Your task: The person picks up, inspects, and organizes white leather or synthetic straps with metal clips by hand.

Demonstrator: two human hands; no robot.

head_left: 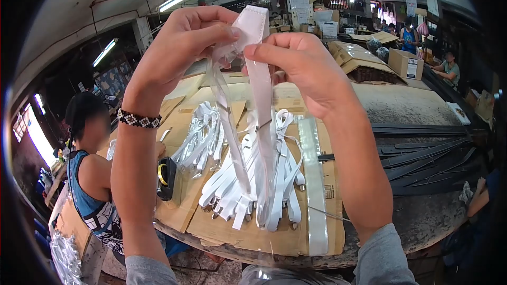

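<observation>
Both hands are raised in front of the camera at a white strap [260, 82] with a stitched, pointed end, and clear plastic hangs around its two lengths. My left hand [198, 39] pinches the strap's upper end from the left, fingers closed. On the other side, my right hand [290, 55] has thumb and fingers closed on the strap just below the stitched part. Beneath them a pile of white straps [237, 179] with metal clips lies on the cardboard [211, 232]. Plastic-wrapped straps [199, 137] lie left of that pile.
A black tape measure [167, 178] stands left of the pile; a long pale strip [314, 195] lies right of it. Black straps [422, 163] cover the table's right part. A person [87, 174] sits at the left. Cardboard boxes [405, 64] and other people are farther back.
</observation>
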